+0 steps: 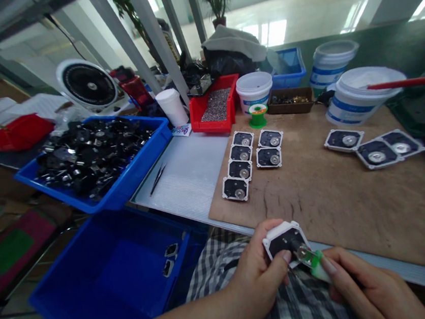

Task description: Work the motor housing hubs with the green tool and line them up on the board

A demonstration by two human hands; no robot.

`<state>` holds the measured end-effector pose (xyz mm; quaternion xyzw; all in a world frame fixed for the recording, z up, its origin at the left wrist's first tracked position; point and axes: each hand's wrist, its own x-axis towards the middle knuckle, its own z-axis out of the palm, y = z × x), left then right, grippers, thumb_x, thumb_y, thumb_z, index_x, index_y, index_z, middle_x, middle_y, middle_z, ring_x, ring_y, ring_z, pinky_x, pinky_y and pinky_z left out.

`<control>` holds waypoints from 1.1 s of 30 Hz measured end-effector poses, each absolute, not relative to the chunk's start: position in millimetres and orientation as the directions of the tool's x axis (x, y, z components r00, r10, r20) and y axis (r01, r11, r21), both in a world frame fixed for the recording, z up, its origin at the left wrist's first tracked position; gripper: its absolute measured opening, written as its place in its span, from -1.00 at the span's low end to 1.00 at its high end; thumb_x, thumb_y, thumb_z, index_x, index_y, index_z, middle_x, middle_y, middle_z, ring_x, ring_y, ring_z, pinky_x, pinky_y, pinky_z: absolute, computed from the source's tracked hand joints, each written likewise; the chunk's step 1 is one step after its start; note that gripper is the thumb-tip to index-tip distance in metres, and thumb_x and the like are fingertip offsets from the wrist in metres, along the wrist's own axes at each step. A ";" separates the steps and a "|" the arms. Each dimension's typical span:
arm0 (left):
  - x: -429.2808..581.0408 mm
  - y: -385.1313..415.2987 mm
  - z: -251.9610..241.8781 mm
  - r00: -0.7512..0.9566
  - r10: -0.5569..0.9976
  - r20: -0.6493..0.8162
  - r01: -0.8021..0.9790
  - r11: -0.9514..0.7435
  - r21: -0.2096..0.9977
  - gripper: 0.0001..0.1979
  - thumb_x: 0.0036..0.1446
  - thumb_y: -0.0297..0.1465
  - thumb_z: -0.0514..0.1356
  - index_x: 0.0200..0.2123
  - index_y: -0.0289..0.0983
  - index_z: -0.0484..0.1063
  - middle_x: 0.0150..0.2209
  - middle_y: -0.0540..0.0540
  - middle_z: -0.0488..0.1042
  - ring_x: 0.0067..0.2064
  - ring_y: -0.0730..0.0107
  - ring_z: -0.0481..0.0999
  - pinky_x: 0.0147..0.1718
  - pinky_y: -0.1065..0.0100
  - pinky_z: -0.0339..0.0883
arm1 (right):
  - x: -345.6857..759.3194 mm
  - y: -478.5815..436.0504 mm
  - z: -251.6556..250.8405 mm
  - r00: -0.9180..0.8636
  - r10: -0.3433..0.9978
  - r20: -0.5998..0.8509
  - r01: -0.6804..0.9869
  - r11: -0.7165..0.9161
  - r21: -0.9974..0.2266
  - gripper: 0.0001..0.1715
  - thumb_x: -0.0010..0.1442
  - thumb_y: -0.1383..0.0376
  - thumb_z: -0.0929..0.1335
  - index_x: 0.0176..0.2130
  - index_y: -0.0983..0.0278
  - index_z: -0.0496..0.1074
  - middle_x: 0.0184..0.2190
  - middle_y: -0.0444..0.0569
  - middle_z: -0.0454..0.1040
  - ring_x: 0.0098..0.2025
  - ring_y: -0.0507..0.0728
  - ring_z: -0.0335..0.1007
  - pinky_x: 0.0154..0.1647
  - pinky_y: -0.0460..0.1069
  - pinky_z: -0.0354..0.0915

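Note:
My left hand [261,271] is closed around a white-framed housing [283,238] with a black inner plate, tilted toward me above my lap. Its thumb presses on the plate's lower edge. In my right hand [364,280] is a small green-and-white tool [317,262], pinched between thumb and fingers. The tool's tip meets the round metal disc [303,252] at the housing's right side; the exact kind of tool is unclear. A thin dark thing sticks out below my left thumb. Similar housings [236,189] lie in two columns on the brown board [317,204].
More housings [376,153] lie on the right. Behind stand a red bin [234,100] of small metal parts, white tubs [360,107] and a green spool [257,118]. Tweezers [157,180] lie left of the board. A blue tray [124,192] holds black parts above a blue crate [95,275].

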<state>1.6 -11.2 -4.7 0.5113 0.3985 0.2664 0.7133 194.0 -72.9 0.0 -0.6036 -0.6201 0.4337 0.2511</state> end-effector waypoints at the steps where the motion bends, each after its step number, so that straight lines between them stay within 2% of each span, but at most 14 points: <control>1: 1.2 -11.4 -4.7 0.542 0.787 -0.295 0.039 0.327 0.944 -0.63 0.21 -0.35 0.07 0.09 -0.12 0.14 -0.26 0.00 0.34 -0.42 0.56 0.29 -0.42 0.45 0.22 | 193.6 -72.5 -0.4 -0.145 0.966 -0.216 0.531 -0.109 -0.841 -0.71 0.35 0.07 0.12 -0.18 0.12 0.31 -0.52 -0.27 0.36 -0.49 -0.03 0.36 -0.45 -0.18 0.26; 11: 2.3 -9.1 -1.4 0.553 0.781 -0.290 0.078 0.298 0.951 -0.63 0.21 -0.36 0.07 0.09 -0.12 0.14 -0.27 0.00 0.34 -0.42 0.54 0.31 -0.43 0.45 0.23 | 197.0 -76.5 -1.5 -0.139 0.969 -0.206 0.523 -0.105 -0.846 -0.73 0.35 0.08 0.14 -0.13 0.10 0.30 -0.49 -0.26 0.37 -0.47 -0.03 0.36 -0.43 -0.18 0.27; 17: 1.6 -10.0 1.7 0.540 0.791 -0.289 0.145 0.250 0.957 -0.62 0.22 -0.36 0.05 0.11 -0.11 0.11 -0.23 -0.01 0.37 -0.43 0.55 0.33 -0.41 0.44 0.24 | 193.0 -70.8 2.0 -0.098 0.990 -0.101 0.559 -0.029 -0.829 -0.76 0.36 0.13 0.14 -0.23 0.13 0.30 -0.54 -0.28 0.36 -0.53 -0.04 0.34 -0.51 -0.19 0.23; 23: 3.7 -7.8 2.9 0.488 0.830 -0.270 0.185 0.203 0.961 -0.65 0.25 -0.29 0.04 0.09 -0.12 0.15 -0.22 -0.01 0.41 -0.31 0.46 0.38 -0.29 0.41 0.24 | 186.8 -67.4 13.5 -0.070 0.995 -0.076 0.584 -0.021 -0.812 -0.75 0.37 0.16 0.13 -0.27 0.15 0.29 -0.53 -0.26 0.35 -0.52 -0.03 0.33 -0.51 -0.17 0.19; 29: 7.3 -7.0 1.2 0.453 0.859 -0.240 0.163 0.184 0.969 -0.68 0.25 -0.30 0.04 0.07 -0.13 0.19 -0.22 0.00 0.43 -0.21 0.40 0.41 -0.24 0.40 0.25 | 187.0 -66.7 7.8 -0.066 0.994 -0.092 0.588 -0.036 -0.808 -0.75 0.38 0.16 0.12 -0.25 0.15 0.28 -0.49 -0.25 0.36 -0.48 -0.02 0.34 -0.47 -0.14 0.19; 33: 8.0 -6.5 -2.4 0.430 0.872 -0.234 0.156 0.183 0.971 -0.68 0.24 -0.29 0.05 0.07 -0.11 0.20 -0.20 0.00 0.42 -0.22 0.41 0.40 -0.27 0.42 0.26 | 182.0 -67.9 5.8 -0.054 0.995 -0.084 0.596 -0.035 -0.802 -0.75 0.38 0.15 0.13 -0.27 0.16 0.27 -0.50 -0.25 0.34 -0.47 -0.02 0.34 -0.45 -0.13 0.18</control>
